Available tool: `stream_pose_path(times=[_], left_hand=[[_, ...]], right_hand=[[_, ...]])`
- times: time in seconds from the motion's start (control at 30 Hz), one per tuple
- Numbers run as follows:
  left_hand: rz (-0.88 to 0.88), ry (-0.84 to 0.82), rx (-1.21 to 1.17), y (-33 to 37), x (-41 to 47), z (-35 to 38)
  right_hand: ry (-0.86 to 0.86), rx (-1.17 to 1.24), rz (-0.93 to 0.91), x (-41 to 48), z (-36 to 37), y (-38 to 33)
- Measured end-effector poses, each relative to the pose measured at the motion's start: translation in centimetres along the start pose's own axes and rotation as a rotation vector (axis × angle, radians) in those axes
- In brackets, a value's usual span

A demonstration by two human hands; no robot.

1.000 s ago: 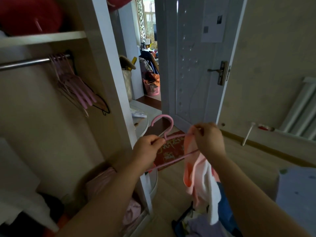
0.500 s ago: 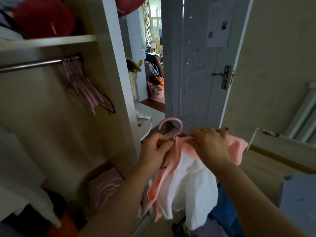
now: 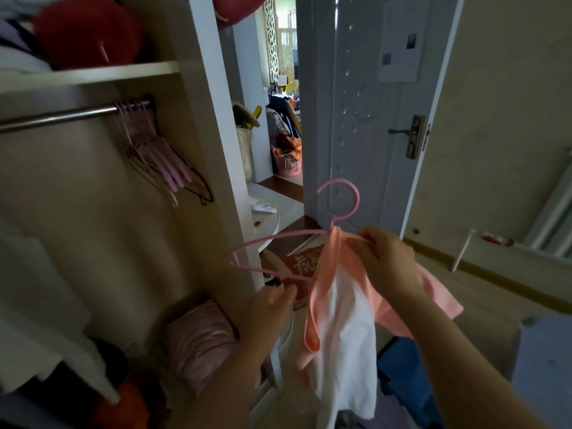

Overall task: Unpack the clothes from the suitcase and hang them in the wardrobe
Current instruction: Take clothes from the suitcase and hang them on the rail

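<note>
A pink hanger [image 3: 280, 239] is held in front of the open wardrobe, hook pointing up. A pink and white top [image 3: 343, 332] hangs from its right half; the left half of the hanger is bare. My right hand [image 3: 387, 261] grips the hanger's right shoulder together with the top's neckline. My left hand [image 3: 269, 308] is lower, below the hanger's bottom bar, fingers pinched near the bar; whether it touches the bar I cannot tell. The wardrobe rail [image 3: 58, 117] runs at upper left with several empty pink hangers [image 3: 154, 150] bunched at its right end.
The wardrobe side panel [image 3: 216, 150] stands just left of the hanger. A shelf [image 3: 93, 74] above the rail holds a red round item [image 3: 86, 29]. A pink folded bundle [image 3: 201, 339] lies in the wardrobe bottom. A white door [image 3: 365, 113] stands open ahead. Blue clothes [image 3: 402, 376] lie below.
The hanger rose and its left half came free of the fabric. My left hand dropped from the hanger's neck to below its bar. The top now hangs from the right side only.
</note>
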State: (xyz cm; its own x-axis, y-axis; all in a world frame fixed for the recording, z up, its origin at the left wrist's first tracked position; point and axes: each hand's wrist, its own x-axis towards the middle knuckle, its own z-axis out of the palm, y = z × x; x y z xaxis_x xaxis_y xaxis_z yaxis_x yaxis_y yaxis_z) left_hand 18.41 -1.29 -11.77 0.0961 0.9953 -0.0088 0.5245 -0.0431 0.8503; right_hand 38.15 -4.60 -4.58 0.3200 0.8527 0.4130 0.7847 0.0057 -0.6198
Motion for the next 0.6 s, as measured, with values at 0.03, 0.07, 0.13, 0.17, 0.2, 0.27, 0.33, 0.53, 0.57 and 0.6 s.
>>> stream_pose_path(times=[0.03, 0.07, 0.13, 0.17, 0.2, 0.27, 0.33, 0.53, 0.57, 0.6], left_hand=[[-0.033, -0.082, -0.018, -0.5, -0.2, 0.6], [-0.060, -0.123, -0.025, -1.0, -0.3, 1.2], [-0.096, -0.160, 0.045, -1.8, -0.5, 2.1], [-0.099, -0.172, 0.056, -1.9, -0.5, 2.3], [-0.102, -0.190, 0.026, -1.7, -0.5, 2.4], [-0.109, -0.212, -0.105, -0.9, -0.8, 2.4], [-0.077, -0.257, -0.177, -0.3, -1.0, 2.1], [-0.126, -0.158, -0.185, -0.7, 0.3, 3.0], [-0.211, -0.136, -0.354, -0.7, 0.7, 3.0], [-0.284, -0.131, -0.525, -0.4, 0.9, 2.8]], right_hand=[[-0.005, 0.021, -0.018, 0.0, -0.2, -0.3], [-0.008, 0.042, -0.036, 0.0, -0.4, -0.7], [-0.002, 0.068, -0.057, 0.2, -1.0, -1.2], [0.006, 0.084, -0.061, 0.3, -1.4, -1.5], [0.017, 0.105, -0.056, 0.3, -1.8, -1.8], [0.045, 0.164, -0.034, 0.4, -2.7, -2.2], [0.073, 0.212, -0.004, 0.4, -3.5, -2.4], [0.105, 0.223, 0.009, 0.3, -4.9, -2.0], [0.088, 0.210, 0.003, 0.2, -4.9, -1.7], [0.067, 0.182, -0.004, 0.1, -4.9, -1.2]])
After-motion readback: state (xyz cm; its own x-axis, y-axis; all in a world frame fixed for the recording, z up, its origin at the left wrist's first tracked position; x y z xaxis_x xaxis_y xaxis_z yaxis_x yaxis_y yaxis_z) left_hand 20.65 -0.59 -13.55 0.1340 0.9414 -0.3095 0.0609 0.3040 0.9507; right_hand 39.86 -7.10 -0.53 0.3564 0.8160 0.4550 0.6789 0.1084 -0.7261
